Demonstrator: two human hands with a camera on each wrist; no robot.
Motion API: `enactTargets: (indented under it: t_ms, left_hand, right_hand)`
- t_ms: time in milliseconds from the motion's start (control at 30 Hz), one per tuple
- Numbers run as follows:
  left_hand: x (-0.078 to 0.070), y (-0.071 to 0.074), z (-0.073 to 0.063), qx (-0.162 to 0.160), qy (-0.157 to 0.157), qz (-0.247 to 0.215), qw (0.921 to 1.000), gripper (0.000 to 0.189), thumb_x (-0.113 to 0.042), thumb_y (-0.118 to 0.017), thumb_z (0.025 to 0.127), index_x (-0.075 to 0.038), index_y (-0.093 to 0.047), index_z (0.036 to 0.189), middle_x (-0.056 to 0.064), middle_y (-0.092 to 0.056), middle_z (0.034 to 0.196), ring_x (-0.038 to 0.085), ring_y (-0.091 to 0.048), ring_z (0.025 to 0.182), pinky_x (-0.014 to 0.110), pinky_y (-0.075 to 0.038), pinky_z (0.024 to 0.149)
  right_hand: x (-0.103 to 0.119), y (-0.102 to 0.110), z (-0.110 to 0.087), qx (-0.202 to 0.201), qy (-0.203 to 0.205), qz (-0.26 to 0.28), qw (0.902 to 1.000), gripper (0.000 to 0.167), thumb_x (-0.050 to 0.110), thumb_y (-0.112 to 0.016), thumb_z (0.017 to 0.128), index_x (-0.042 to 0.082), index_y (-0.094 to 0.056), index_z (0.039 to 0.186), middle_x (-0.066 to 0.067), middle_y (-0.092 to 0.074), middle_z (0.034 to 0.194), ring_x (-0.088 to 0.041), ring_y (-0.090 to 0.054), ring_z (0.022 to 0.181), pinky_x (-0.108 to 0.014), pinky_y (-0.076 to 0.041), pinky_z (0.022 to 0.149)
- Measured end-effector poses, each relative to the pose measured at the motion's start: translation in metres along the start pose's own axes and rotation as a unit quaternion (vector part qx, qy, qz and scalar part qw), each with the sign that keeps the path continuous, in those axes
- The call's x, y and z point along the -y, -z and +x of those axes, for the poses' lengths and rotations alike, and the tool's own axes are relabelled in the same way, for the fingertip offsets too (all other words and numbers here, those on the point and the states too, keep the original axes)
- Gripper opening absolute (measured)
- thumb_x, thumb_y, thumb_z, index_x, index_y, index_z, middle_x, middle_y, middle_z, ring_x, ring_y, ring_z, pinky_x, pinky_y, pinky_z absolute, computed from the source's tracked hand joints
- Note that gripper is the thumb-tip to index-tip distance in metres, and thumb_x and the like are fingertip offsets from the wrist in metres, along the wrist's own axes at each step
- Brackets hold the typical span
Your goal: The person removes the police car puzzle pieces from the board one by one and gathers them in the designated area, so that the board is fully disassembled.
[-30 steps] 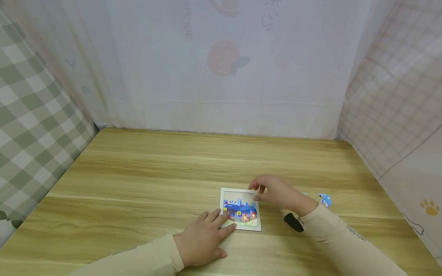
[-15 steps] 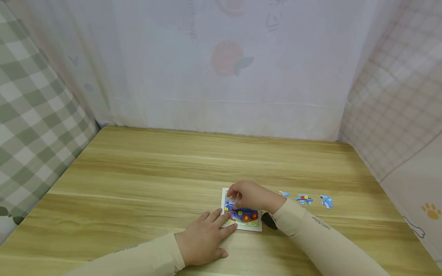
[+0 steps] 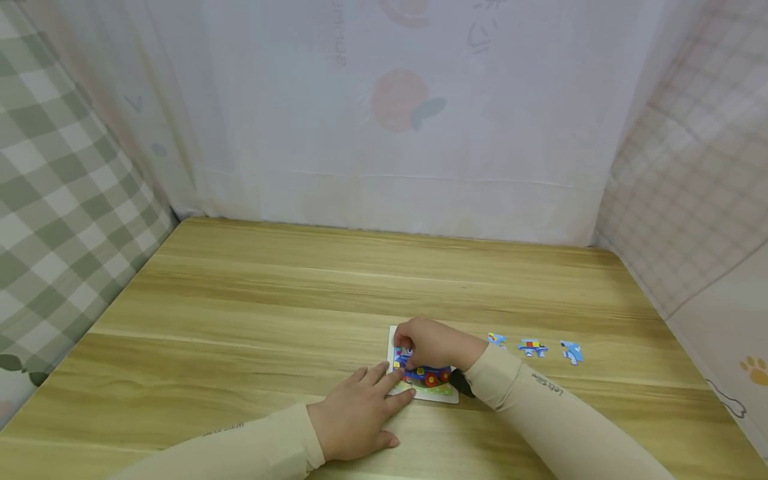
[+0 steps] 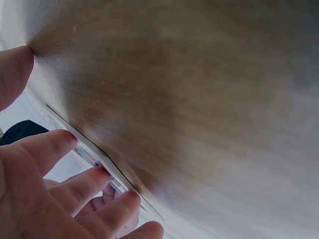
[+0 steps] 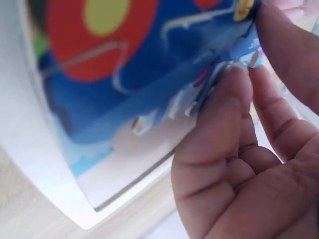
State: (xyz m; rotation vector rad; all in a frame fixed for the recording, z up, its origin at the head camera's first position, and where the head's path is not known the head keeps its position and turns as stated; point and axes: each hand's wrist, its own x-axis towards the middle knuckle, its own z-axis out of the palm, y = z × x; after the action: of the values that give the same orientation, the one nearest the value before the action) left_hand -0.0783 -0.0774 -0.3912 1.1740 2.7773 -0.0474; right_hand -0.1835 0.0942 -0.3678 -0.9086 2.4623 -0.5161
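Puzzle tray [image 5: 55, 169] is lying flat on the desk [image 3: 270, 287], directly under both hands. Left hand [image 3: 354, 423] is resting with fingers spread, fingertips touching the tray's near-left rim and corner. Right hand [image 3: 438, 343] is bending its fingers over the tray's upper left, fingertips meeting the puzzle; whether thumb and finger are pinching a piece there, cannot tell, since the hand is hiding it. The hands are working close together, not clasping each other.

Handling, as judged: tray and pieces are probably being light and stiff, board or thin wood; smooth printed faces may be slipping a little under dry fingers. Knobs are looking the most fragile part. Best hold: cut edges of a piece between thumb and fingertip; the tray by its rim.

Materials: rim is showing plain white, straight-sided, with a blunt corner. Fitted pieces [image 5: 149, 64] are forming a blue vehicle with red, yellow-centred wheels; pale seams are curving between them. A bare recess [image 5: 129, 164] is showing along one side. Three loose pieces are lying apart to the right: a partly covered one [image 3: 496, 339], a middle one [image 3: 533, 347] and an outer one [image 3: 573, 351], all knobbed. Desk is displaying streaked wood grain.
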Motion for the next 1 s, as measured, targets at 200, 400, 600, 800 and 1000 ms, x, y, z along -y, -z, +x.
enactTargets:
  t_ms: [200,400,600,800,1000]
  left_hand:
    - [-0.002,0.000,-0.001,-0.002,0.008,0.003,1.0000,0.064,-0.057,-0.057,0.089,-0.026,-0.048,0.143,0.004,-0.040,0.150,0.030,-0.039,0.136,0.043,-0.040,0.105]
    - [-0.005,-0.001,-0.002,-0.005,0.012,0.004,0.9999,0.064,-0.058,-0.058,0.088,-0.024,-0.049,0.142,0.003,-0.042,0.148,0.028,-0.040,0.136,0.040,-0.040,0.105]
    - [-0.006,-0.003,-0.003,-0.016,0.007,0.010,0.9998,0.065,-0.058,-0.059,0.088,-0.021,-0.051,0.141,0.004,-0.043,0.147,0.028,-0.042,0.134,0.038,-0.040,0.105]
    - [-0.008,-0.005,-0.003,-0.032,-0.001,0.048,0.9983,0.066,-0.059,-0.058,0.088,-0.020,-0.050,0.141,0.004,-0.045,0.143,0.026,-0.046,0.129,0.035,-0.041,0.103]
    - [-0.011,-0.006,-0.006,-0.027,-0.001,0.048,0.9985,0.069,-0.059,-0.057,0.088,-0.018,-0.047,0.143,0.004,-0.042,0.147,0.026,-0.044,0.132,0.034,-0.039,0.105]
  right_hand:
    - [-0.002,-0.001,0.000,-0.005,0.016,0.023,0.9996,0.028,-0.002,-0.078,0.075,0.009,-0.056,0.089,0.001,-0.051,0.079,-0.012,-0.046,0.072,-0.025,-0.043,0.068]
    - [-0.004,-0.001,0.000,-0.005,0.006,0.033,0.9994,0.030,-0.001,-0.078,0.076,0.010,-0.053,0.088,0.000,-0.048,0.077,-0.012,-0.044,0.071,-0.025,-0.040,0.065]
    - [-0.007,0.000,-0.001,0.002,0.013,0.038,0.9992,0.027,0.001,-0.076,0.079,0.011,-0.052,0.083,0.003,-0.045,0.074,-0.011,-0.043,0.069,-0.024,-0.038,0.063]
    - [-0.008,0.001,-0.003,0.000,0.031,0.039,0.9987,0.022,0.001,-0.073,0.081,0.011,-0.054,0.080,0.005,-0.044,0.071,-0.009,-0.042,0.068,-0.024,-0.037,0.062]
    - [-0.010,0.000,-0.002,0.000,0.046,0.038,0.9982,0.022,0.000,-0.072,0.082,0.011,-0.053,0.077,0.005,-0.043,0.070,-0.009,-0.042,0.068,-0.024,-0.036,0.062]
